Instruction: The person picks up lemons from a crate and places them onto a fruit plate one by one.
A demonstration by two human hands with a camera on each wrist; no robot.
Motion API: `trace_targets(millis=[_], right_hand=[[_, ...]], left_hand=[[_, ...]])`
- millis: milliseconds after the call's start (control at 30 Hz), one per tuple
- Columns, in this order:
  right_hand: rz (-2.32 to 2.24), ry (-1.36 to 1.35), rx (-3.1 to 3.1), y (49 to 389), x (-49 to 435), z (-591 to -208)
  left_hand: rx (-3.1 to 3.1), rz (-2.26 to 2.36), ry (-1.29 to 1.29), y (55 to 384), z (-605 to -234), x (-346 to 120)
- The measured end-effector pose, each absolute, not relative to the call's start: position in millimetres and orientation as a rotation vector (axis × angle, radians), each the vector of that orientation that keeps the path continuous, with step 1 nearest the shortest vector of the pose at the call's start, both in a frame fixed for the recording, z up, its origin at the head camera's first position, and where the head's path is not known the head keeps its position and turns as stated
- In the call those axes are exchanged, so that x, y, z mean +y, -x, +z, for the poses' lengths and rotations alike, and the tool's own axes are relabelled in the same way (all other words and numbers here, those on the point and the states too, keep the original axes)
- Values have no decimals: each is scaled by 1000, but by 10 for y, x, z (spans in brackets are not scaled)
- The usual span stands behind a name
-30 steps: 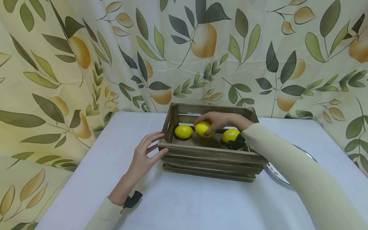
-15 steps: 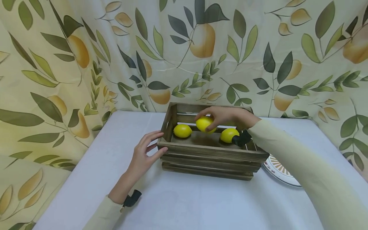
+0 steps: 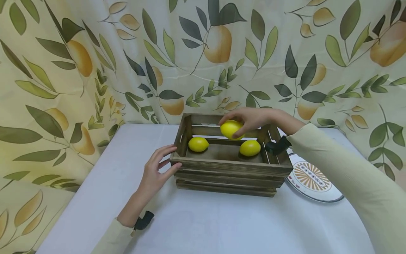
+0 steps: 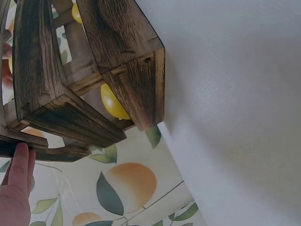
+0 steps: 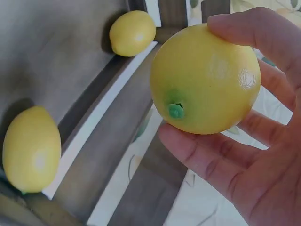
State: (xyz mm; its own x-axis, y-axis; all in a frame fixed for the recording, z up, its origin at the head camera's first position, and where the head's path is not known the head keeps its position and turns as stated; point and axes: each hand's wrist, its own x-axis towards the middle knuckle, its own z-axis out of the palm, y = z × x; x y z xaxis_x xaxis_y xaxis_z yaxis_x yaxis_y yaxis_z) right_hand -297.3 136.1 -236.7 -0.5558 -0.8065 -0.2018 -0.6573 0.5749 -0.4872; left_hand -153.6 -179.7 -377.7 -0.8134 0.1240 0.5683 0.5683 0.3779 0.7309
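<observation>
A glossy yellow lemon (image 3: 232, 129) with a green stem nub (image 5: 176, 110) hangs above the floor of a brown slatted wooden crate (image 3: 228, 165). My right hand (image 3: 250, 118) pinches this lemon between thumb and fingers, near the crate's back wall. Inside the crate lie two more lemons, a left one (image 3: 198, 144) and a right one (image 3: 250, 148), apart from each other. My left hand (image 3: 155, 169) rests at the crate's front left corner, thumb at the front and fingers at the left side. In the left wrist view its fingers (image 4: 19, 167) look straight against the wood.
A round white plate (image 3: 330, 192) with a sunburst pattern sits right of the crate, partly under my right sleeve (image 3: 342, 165). White cloth (image 3: 209, 222) covers the table. Behind hangs a leaf-and-fruit patterned curtain (image 3: 177, 31).
My right hand has lifted the lemon up and slightly right from between the other two. More of the right lemon and the plate now shows. My left hand stays at the corner.
</observation>
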Motion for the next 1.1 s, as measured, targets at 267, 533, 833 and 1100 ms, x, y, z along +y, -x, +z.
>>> trace_targets(millis=[267,533,833,1100], right_hand=[[-501,1204,2422,2848,1515,-2260],[-585,1217,2442,2675,1719,-2202],[-676,1213,2526,2543,1983,-2136],[-689,1190,2605,2423,2234,-2148]], left_hand=[[-2238,-1420,592,1546,-3763,-1818],[-2232,-1424,602,1551,-3774,-1816],[-2239,-1405,579,1542,-3778,-1812],[-2204,-1399,609,1554,-3801,-1799]])
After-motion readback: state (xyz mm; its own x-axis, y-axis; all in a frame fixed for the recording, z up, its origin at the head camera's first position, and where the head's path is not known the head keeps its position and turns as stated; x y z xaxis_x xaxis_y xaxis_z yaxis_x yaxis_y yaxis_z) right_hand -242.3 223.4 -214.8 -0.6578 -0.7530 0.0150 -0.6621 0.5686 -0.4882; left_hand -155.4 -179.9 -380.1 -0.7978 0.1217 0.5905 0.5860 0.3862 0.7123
